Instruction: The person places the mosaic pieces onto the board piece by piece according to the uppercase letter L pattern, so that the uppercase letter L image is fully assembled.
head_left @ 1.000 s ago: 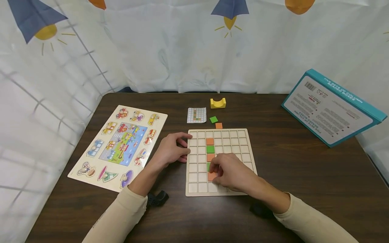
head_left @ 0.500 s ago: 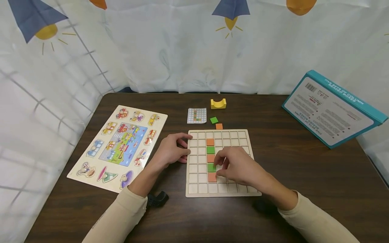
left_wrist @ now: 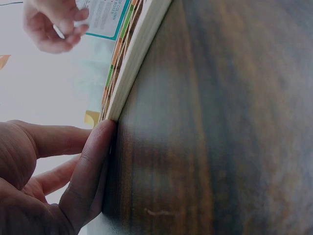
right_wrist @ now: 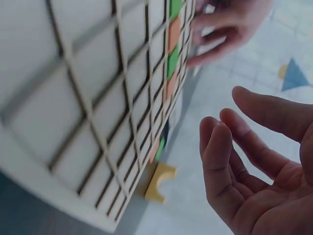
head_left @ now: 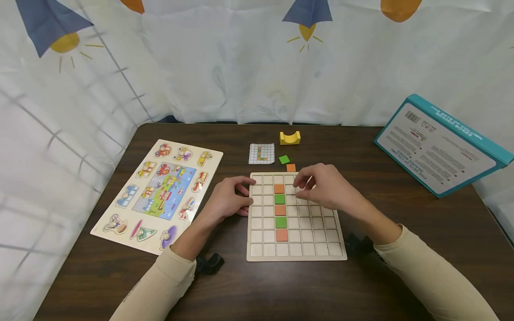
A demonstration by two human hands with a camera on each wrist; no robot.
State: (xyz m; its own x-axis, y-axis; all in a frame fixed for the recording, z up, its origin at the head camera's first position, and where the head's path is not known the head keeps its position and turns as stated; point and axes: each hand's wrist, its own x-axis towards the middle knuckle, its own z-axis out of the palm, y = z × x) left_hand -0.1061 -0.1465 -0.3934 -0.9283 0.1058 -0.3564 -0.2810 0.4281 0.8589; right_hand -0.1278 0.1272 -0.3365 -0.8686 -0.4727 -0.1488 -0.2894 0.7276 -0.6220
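Note:
A wooden grid board (head_left: 317, 252) lies flat on the table, with a column of orange tiles (head_left: 282, 235) and green tiles (head_left: 280, 222) alternating in its third column. Along its left edge my left hand (head_left: 229, 199) rests thumb and fingertips; the left wrist view shows a fingertip against the board's side. My right hand (head_left: 327, 187) hovers over the board's upper right cells, fingers loosely bent. Nothing shows between its thumb and fingers (right_wrist: 217, 152) in the right wrist view. Beyond the board's far edge lie a loose orange tile (head_left: 291, 167) and a loose green tile (head_left: 284, 159).
A small printed pattern card (head_left: 261, 153) and a yellow notched block (head_left: 290, 138) are behind the board. On the left lies a vehicle peg puzzle (head_left: 154, 196). A teal box (head_left: 437, 147) leans at the back right, before a white curtain (head_left: 241, 67).
My right hand has lifted away from the lowest orange tile and moved up and right across the board, uncovering the whole tile column. The left hand stays at the board's edge.

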